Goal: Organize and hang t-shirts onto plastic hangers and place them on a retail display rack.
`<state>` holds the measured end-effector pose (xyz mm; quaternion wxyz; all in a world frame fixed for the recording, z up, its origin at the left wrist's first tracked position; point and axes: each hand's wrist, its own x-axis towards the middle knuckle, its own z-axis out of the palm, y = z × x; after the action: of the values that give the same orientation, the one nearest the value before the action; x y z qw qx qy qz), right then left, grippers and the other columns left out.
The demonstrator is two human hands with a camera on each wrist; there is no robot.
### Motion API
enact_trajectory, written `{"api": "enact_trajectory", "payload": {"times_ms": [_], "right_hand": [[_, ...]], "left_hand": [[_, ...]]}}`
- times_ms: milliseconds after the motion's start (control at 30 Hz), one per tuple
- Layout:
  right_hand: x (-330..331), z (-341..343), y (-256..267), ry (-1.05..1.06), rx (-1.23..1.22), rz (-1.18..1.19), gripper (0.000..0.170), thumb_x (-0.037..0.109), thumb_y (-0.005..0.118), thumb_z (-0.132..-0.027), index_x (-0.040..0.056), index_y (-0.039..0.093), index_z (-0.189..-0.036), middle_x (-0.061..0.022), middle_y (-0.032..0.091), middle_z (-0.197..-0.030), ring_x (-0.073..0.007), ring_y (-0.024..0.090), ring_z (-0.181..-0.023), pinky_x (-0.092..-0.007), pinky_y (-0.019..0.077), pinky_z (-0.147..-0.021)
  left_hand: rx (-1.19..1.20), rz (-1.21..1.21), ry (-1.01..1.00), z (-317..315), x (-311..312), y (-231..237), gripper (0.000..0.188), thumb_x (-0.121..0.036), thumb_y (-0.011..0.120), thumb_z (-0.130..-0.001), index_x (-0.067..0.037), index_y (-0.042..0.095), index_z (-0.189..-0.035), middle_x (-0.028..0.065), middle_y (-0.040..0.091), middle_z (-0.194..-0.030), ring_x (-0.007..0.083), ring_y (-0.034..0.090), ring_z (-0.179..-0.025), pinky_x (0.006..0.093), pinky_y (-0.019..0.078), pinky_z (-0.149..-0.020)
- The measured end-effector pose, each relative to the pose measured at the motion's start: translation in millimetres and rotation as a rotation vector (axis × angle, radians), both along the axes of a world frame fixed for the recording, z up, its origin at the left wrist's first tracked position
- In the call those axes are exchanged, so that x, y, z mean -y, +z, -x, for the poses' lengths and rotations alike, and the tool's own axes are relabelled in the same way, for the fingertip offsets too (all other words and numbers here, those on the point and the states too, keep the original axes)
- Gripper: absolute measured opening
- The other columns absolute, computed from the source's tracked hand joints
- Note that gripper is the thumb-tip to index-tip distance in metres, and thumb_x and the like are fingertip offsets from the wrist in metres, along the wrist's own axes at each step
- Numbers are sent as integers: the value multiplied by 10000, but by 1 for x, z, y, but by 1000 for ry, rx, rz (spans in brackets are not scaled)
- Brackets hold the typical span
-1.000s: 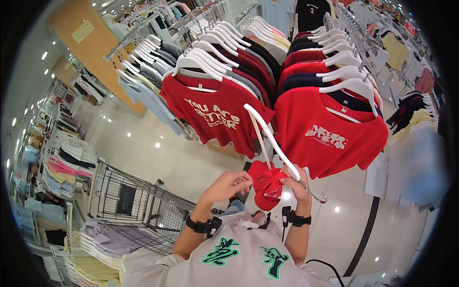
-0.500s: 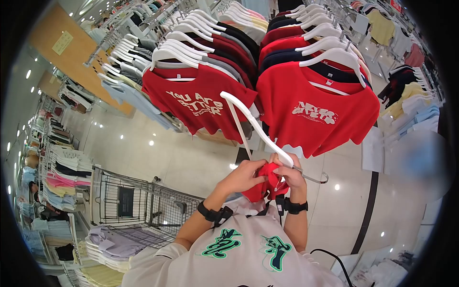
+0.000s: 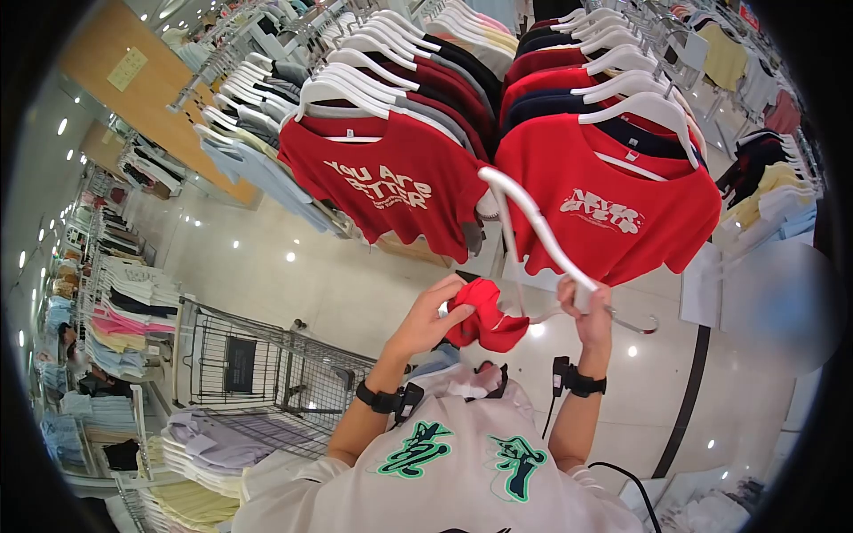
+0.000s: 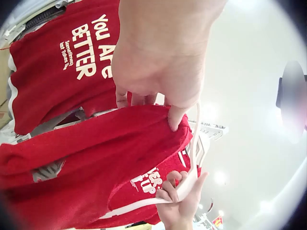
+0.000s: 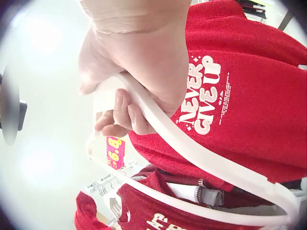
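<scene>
Fingers and thumb of my left hand (image 3: 428,318) pinch the edge of a bunched red shirt (image 3: 487,322). In the left wrist view the red cloth (image 4: 72,167) hangs down from that thumb and fingers. My right hand (image 3: 588,311) grips a white hanger (image 3: 544,231) near its neck, the metal hook pointing right. The right wrist view shows its fingers curled round the white hanger (image 5: 201,154), whose far end reaches away from me. The hanger's lower bar comes down beside the bunched shirt and overlaps it in the head view.
Ahead hang a dark red shirt (image 3: 378,182) lettered "You Are Better" and a bright red shirt (image 3: 609,204) lettered "Never Give Up", fronting two full racks. A wire shopping cart (image 3: 267,364) stands at left, near folded lilac clothes (image 3: 213,440).
My hands were close together at the red cloth by the hanger's neck. Now they are apart: the right hand has moved right with the hanger, and the left holds the shirt.
</scene>
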<state>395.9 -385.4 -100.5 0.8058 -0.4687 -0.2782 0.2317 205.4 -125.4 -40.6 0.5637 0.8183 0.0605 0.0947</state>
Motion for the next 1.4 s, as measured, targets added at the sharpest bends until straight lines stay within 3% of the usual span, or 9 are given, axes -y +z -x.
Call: {"api": "enact_trajectory", "payload": {"times_ms": [167, 333, 500, 633, 733, 967, 1133, 1333, 1400], "right_hand": [[7, 12, 16, -219, -241, -331, 869, 779, 268, -993, -2, 567, -760, 7, 370, -586, -90, 246, -452, -264, 200, -466], [4, 25, 41, -195, -336, -537, 815, 747, 291, -1010, 24, 490, -691, -15, 366, -575, -107, 168, -403, -289, 159, -430], [-1, 27, 48, 71, -256, -805, 901, 774, 234, -993, -12, 577, -717, -28, 394, -542, -128, 188, -391, -309, 183, -430], [-19, 35, 50, 96, -277, -838, 884, 769, 259, -984, -8, 602, -742, -31, 422, -567, -135, 213, -396, -321, 194, -440], [-43, 47, 31, 79, -517, -699, 731, 700, 291, -1017, 86, 652, -850, -31, 512, -591, -129, 229, -407, -309, 229, -436], [-64, 59, -24, 93, -177, -64, 675, 509, 480, -1022, -110, 692, -852, -30, 477, -573, -113, 405, -518, -278, 298, -524], [-50, 65, -18, 314, -209, 189, 557, 426, 524, -1033, -64, 715, -847, -8, 494, -599, -85, 399, -545, -257, 281, -531], [-57, 66, 6, 364, -103, 510, 530, 415, 544, -1052, 5, 683, -746, 47, 422, -564, -60, 340, -540, -251, 248, -529], [-61, 66, 3, 449, -82, 562, 460, 398, 580, -1036, 24, 670, -784, 9, 493, -621, -94, 415, -580, -284, 330, -561]], "left_hand": [[-18, 127, 217, -1, 3, 5, 150, -63, 629, -975, 19, 592, -1095, 47, 618, -955, 92, 543, -870, 278, 473, -778], [-28, 106, 279, -3, -10, -3, 134, -12, 640, -930, 12, 597, -1056, 13, 623, -880, 56, 541, -799, 246, 474, -702], [137, 84, 369, -9, -21, 0, 153, 14, 716, -860, 14, 564, -873, 5, 586, -725, 44, 511, -718, 253, 463, -639], [175, 82, 436, -10, -14, 16, 201, 25, 714, -856, 5, 522, -800, -11, 545, -684, 39, 475, -682, 239, 432, -606], [155, 59, 441, -3, -9, 17, 161, 80, 623, -874, -27, 511, -831, -33, 528, -767, 31, 481, -734, 211, 425, -654], [306, 103, 538, 1, -28, 29, 92, 66, 618, -874, 4, 555, -852, -14, 549, -781, 51, 504, -758, 227, 428, -678], [321, 42, 665, 11, -60, 8, 41, 49, 592, -895, 9, 589, -887, 0, 583, -793, 67, 520, -736, 233, 441, -689], [219, -424, 801, 26, -80, 9, 71, -21, 664, -775, 9, 627, -828, 69, 595, -695, 122, 509, -668, 302, 370, -586], [190, -444, 795, 25, -75, 11, 112, -19, 658, -746, 1, 638, -855, 93, 620, -732, 164, 545, -665, 315, 394, -605]]}}
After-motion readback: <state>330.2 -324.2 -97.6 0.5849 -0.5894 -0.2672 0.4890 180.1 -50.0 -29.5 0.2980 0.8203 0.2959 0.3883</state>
